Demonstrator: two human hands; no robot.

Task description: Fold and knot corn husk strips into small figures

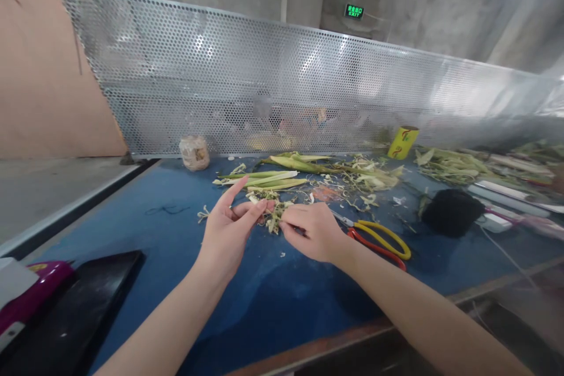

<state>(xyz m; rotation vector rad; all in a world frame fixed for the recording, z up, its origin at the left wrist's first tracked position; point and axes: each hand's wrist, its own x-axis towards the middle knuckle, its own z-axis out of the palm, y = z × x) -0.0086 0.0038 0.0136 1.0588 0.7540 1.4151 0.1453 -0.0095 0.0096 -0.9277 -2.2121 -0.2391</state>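
Note:
Between my two hands is a small bunch of knotted, pale green plant strips (274, 220), perhaps husk. My left hand (231, 223) pinches its left side with thumb and fingers, the index finger pointing up. From the other side, my right hand (312, 229) has its fingers closed on the bunch; the fingertips are partly hidden. Just beyond lie long green husk strips (273, 178) and a larger green husk (304, 163). Scissors (383, 238) with one yellow and one red handle rest right of my right hand, their blades partly hidden behind it.
A perforated metal screen (264, 82) closes off the table's far side. Before it stand a wrapped roll (194, 153) and a yellow tube (403, 142). A black tray (83, 305) lies front left. To the right are a black fuzzy bundle (452, 212) and a husk pile (458, 165).

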